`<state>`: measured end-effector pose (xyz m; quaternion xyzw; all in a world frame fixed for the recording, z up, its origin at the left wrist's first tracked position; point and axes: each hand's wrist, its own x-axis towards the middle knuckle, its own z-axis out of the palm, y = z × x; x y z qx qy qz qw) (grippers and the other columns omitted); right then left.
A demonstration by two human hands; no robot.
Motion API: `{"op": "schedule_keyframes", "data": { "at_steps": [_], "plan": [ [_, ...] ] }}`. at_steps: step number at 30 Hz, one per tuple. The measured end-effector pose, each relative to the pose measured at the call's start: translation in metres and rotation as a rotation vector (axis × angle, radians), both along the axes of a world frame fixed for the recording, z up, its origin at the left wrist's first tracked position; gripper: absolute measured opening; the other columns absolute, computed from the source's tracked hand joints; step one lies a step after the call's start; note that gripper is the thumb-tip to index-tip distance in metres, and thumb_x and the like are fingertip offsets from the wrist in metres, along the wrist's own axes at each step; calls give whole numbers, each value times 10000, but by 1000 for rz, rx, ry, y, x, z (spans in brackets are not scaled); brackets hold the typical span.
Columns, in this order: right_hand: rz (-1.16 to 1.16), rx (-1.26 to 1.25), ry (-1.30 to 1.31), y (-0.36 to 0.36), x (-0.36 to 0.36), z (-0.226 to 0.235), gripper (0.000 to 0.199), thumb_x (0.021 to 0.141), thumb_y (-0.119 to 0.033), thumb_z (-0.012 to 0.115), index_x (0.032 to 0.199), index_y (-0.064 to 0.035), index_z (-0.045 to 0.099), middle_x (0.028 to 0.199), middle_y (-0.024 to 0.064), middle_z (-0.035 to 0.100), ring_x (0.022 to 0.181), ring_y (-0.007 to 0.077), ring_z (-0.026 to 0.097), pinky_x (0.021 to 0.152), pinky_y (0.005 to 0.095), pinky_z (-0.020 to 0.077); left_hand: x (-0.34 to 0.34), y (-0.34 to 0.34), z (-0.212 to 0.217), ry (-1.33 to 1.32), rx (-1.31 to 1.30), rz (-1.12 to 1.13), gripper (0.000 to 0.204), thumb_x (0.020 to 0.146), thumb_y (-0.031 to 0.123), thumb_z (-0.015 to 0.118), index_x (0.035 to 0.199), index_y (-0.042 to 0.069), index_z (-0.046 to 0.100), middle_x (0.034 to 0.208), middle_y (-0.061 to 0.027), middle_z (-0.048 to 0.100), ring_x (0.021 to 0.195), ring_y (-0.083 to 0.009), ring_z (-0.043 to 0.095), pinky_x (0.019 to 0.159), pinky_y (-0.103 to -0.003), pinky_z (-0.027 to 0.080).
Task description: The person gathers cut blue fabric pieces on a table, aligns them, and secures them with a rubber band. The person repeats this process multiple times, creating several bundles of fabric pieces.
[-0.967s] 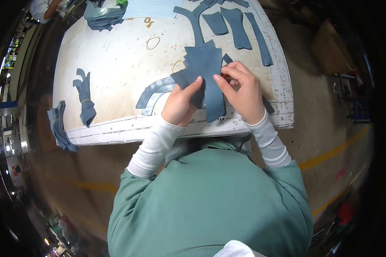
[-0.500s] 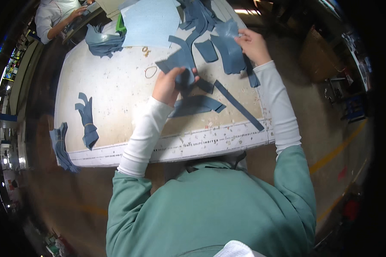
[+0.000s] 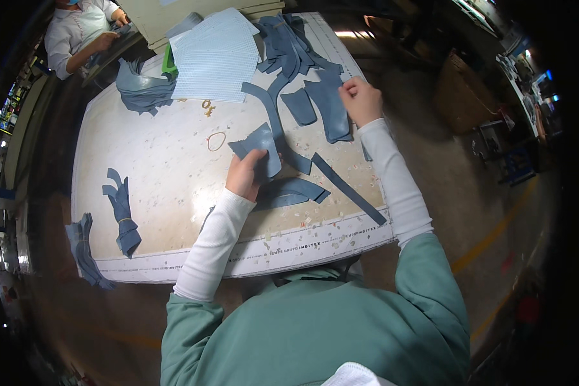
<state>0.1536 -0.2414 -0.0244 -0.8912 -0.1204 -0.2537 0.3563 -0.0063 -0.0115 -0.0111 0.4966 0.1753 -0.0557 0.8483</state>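
My left hand (image 3: 243, 175) grips a flat blue leather piece (image 3: 258, 143) with a toothed edge, thumb on top, held above the white table. Farther right, my right hand (image 3: 363, 101) is closed in a pinch at the edge of a wide blue leather piece (image 3: 328, 106); what lies between its fingertips is hidden. Between the hands are a smaller blue piece (image 3: 299, 107) and a long curved blue strip (image 3: 273, 119). Nearer me, more curved blue pieces (image 3: 293, 192) lie partly behind my left hand, beside a straight blue strip (image 3: 347, 188).
Banded blue bundles (image 3: 123, 219) (image 3: 83, 248) lie at the left, one over the table edge (image 3: 141, 273). White perforated sheets (image 3: 215, 58), a blue stack (image 3: 141, 87), a blue pile (image 3: 286, 45) and a rubber band (image 3: 217, 141) sit farther back. A co-worker (image 3: 83, 38) is at the far left.
The view has shifted, so the table appears lower. My left hand keeps its leather piece, now slightly nearer me. My right fingers have closed tighter, and the wide piece beside them lies flatter.
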Motion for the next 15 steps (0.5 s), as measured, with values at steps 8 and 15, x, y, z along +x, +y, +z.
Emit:
{"op": "schedule_keyframes", "data": {
  "at_steps": [8,15],
  "plan": [
    [218,530,377,-22,13,9,146,783,-76,635,908,-10,598,672,61,634,522,102,569,478,229,455,-1,-3,-3,15,-6,-53,259,791,50,467,1018,-70,494,897,-168,608,785,-239,625,715,-311,524],
    [108,-37,176,8,8,-18,309,742,-89,673,1025,-9,582,682,109,607,583,202,594,547,300,475,-3,-6,-2,14,16,-38,254,789,51,470,1013,-64,500,883,-163,609,784,-237,626,714,-314,524]
  ]
}}
